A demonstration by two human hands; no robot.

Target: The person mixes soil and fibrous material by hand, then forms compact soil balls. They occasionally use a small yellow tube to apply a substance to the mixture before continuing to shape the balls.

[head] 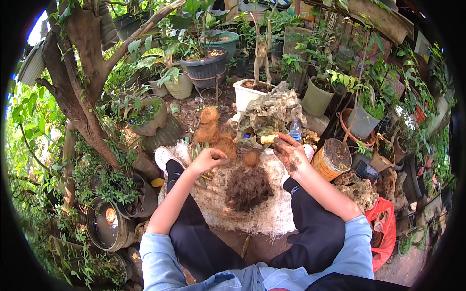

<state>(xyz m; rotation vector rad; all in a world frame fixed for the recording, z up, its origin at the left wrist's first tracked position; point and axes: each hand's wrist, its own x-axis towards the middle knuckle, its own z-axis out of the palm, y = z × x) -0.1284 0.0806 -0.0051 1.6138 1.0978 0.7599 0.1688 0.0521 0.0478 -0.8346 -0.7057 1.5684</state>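
My right hand (290,151), smeared with soil, holds a spool of yellow thread (268,139) at its fingertips. My left hand (212,160) is raised over the woven sack (214,203), thumb and fingertips close together; whether a thread runs between them I cannot tell. Between the hands, a small ball of brown fibre (251,158) sits just beyond a heap of dark soil (248,189) on the sack. Several loose bundles of coconut fibre (207,132) lie beyond my left hand. Cut green stems lie partly hidden beside that hand.
A clear plastic bottle (295,130) stands by a craggy rock (271,109). A white planter (247,95) is behind it. To the right are a soil-filled yellow can (332,160) and a red plastic bag (387,225). A water-filled basin (107,229) is at the left.
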